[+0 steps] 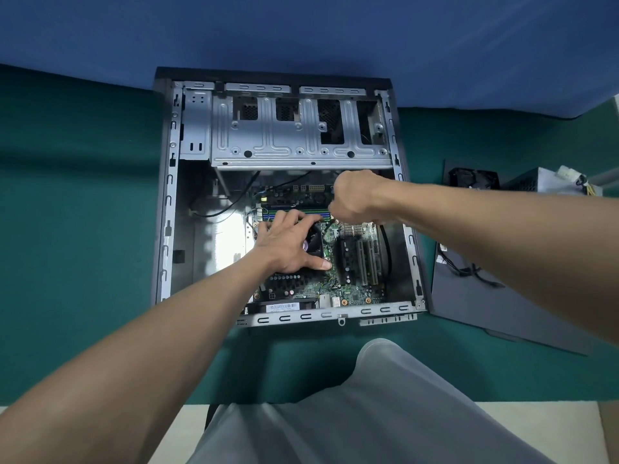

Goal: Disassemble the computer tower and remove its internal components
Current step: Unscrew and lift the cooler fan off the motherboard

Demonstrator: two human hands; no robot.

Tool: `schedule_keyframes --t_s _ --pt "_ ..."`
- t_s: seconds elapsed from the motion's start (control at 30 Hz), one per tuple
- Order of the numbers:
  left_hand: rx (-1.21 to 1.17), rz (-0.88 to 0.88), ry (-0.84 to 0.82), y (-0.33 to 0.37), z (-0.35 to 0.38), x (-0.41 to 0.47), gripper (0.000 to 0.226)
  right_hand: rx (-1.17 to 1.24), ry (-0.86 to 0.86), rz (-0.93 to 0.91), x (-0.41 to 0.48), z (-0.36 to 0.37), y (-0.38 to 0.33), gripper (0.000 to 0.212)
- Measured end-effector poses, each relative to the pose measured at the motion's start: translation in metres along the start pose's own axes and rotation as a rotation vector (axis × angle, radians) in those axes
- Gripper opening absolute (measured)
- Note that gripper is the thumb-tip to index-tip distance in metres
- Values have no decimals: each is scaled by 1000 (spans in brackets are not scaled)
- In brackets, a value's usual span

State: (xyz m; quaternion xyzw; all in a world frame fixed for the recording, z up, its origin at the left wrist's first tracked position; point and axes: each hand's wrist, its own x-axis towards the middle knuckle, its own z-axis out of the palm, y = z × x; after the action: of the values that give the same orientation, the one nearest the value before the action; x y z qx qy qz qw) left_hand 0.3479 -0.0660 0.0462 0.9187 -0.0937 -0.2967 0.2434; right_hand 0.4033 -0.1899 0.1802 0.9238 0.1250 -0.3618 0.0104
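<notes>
Two hands are inside the computer tower [167, 202], which lies open on its side on the green mat [83, 229] in the middle of our view. Our left hand [288, 244] rests flat, fingers splayed, over the cooler fan [315, 242] and hides most of it. Only a dark corner and a bit of the hub label show. Our right hand [355, 195] is clenched around a thin dark shaft [328, 226] whose lower end meets the motherboard [335, 289] just right of the fan. The fist covers the rest, so we cannot tell what tool it is. The memory sticks [318, 213] beyond the left fingers are partly covered, and we cannot count them. Our right forearm cuts across the loose fan [472, 177] and the power supply [532, 182] at the far right, and the frame edge crops the supply.

We count one tower, one motherboard and one silver drive cage [294, 135] at the far end. There is also one finned heatsink [353, 229], and three long expansion slots [363, 262] sit side by side right of the cooler. One dark side panel [475, 313] lies on the mat right of the tower, with black cables [469, 269] on it. One grey trouser leg [385, 413] fills the near edge.
</notes>
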Motion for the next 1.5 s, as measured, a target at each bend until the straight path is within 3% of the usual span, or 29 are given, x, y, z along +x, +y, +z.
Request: schedule_keyframes --t_s 0.13,0.3,0.37,0.5,0.63,0.73,0.77,0.83,0.93,1.0,1.1,1.2,1.33,1.43,1.5 --pt "10 -2 4 0 1 1 99 -206 -15 -110 2 -5 -3 34" --pt "37 -6 11 1 1 1 97 -673 63 -549 -10 -3 0 35" --pt "40 -2 12 1 1 0 96 -716 93 -645 -10 -1 1 29" --pt "4 4 7 1 -1 -1 97 -417 81 -448 -5 -7 8 33" --pt "12 6 8 1 -1 -2 93 22 77 -76 -1 1 1 45" --pt "-4 7 8 1 -1 -2 98 393 -118 190 3 -2 -1 26" --pt "-8 6 9 1 -1 -1 98 418 -176 213 4 -5 0 24" --pt "-9 6 8 1 -1 -1 98 222 -194 124 5 -7 -1 22" --pt "3 -3 9 2 0 -1 98 -453 -53 -263 -6 -8 -4 24" --pt "25 -8 6 3 0 -1 96 -781 3 -531 -12 -7 -6 29" --pt "47 -11 5 3 0 0 95 -900 36 -667 -14 -6 -7 24" --pt "39 -7 3 2 -1 0 95 -692 75 -527 -8 -7 -7 27" --pt "25 -2 -1 2 -2 -1 100 -61 2 -140 -2 -6 -2 36" --pt "20 -6 0 1 -2 -1 101 455 -123 210 5 -3 -3 30" --pt "12 -8 -1 1 -1 0 100 521 -191 299 10 -4 -4 27"
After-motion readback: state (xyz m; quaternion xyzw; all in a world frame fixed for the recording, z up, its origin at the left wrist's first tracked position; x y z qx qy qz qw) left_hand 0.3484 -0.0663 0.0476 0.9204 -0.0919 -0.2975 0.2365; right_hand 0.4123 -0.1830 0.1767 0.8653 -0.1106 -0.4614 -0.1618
